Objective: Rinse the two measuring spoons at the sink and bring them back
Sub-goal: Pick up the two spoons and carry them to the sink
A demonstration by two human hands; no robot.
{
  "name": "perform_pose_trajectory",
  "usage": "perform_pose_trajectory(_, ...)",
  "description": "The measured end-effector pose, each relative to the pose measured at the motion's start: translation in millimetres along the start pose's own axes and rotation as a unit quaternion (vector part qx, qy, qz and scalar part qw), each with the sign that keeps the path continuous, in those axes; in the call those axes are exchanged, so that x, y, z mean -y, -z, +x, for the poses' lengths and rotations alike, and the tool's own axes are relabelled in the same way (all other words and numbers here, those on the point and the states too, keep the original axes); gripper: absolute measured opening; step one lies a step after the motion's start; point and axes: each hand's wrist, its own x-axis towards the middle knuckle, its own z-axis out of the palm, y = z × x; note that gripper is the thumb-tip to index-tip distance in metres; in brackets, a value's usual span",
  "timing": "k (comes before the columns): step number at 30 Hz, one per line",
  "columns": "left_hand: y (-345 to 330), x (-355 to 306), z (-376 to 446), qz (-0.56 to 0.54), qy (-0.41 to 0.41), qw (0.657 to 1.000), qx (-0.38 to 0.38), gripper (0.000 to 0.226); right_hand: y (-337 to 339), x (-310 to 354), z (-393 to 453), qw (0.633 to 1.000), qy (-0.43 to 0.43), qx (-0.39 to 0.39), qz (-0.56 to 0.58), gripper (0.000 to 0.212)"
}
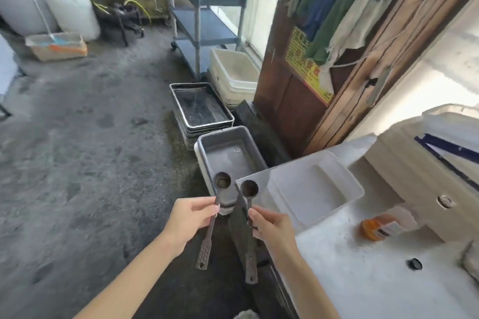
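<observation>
Out in front of me, over the concrete floor, I've got one measuring spoon in each hand. My left hand is pinching the left spoon partway up its handle, bowl up and tipped away from me, with the perforated tail hanging down below my fingers. My right hand has the right spoon the same way, thumb and fingertips closed on the handle just under the bowl. Both bowls look dark inside, could be residue or just shadow, honestly can't tell which, and I can't see any water on them either.

No sink anywhere in view. To my right is a white counter with an upside-down-looking clear plastic tray and an orange-capped jar lying on its side. Ahead on the ground there's a metal tub, a stack of baking trays, and a blue cart further back.

So my read: this is the carrying leg of the job, spoons in hand and walking. Whether it's the trip out or the trip back I can't say from this. Next move just needs both pinches kept firm and the bowls kept apart so they don't clank, plus steering around the tub and trays on the floor, since the frame is smeared enough that I'm clearly moving.
</observation>
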Motion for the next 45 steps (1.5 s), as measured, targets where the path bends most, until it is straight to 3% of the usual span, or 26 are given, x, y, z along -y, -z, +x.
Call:
perform_pose_trajectory(2,40,5,-12,-0.024,-0.002,0.999,-0.041,0.022,-39,7,-2,0.999,0.016,0.034,-0.03,0.029)
perform_pose_trajectory(4,80,10,-27,-0.046,-0.003,0.996,-0.082,0.023,-79,7,-4,0.996,0.028,0.067,-0.047,0.011)
perform_pose_trajectory(10,189,30,-84,-0.114,-0.005,0.972,-0.204,0.028,-197,6,-18,0.977,0.046,0.186,-0.089,0.029)
perform_pose_trajectory(14,251,50,-130,-0.16,-0.013,0.944,-0.287,0.025,-272,6,-39,0.954,0.058,0.271,-0.115,0.023)
perform_pose_trajectory(18,303,72,-180,-0.207,-0.017,0.905,-0.371,0.024,-346,7,-69,0.915,0.064,0.371,-0.148,0.011)
perform_pose_trajectory(26,392,118,-266,-0.279,-0.015,0.808,-0.518,0.024,-498,-4,-123,0.824,0.073,0.521,-0.211,0.024)
perform_pose_trajectory(28,417,127,-281,-0.289,-0.014,0.785,-0.547,0.024,-539,-9,-136,0.802,0.069,0.549,-0.225,0.016)
perform_pose_trajectory(38,569,156,-320,-0.34,-0.005,0.68,-0.649,0.029,-748,-30,-199,0.71,0.047,0.647,-0.273,0.012)
perform_pose_trajectory(41,604,165,-331,-0.352,-0.008,0.651,-0.672,0.031,-800,-32,-220,0.681,0.048,0.671,-0.289,0.018)
perform_pose_trajectory(45,641,179,-352,-0.373,-0.003,0.608,-0.701,0.031,-856,-34,-250,0.638,0.058,0.7,-0.315,0.01)
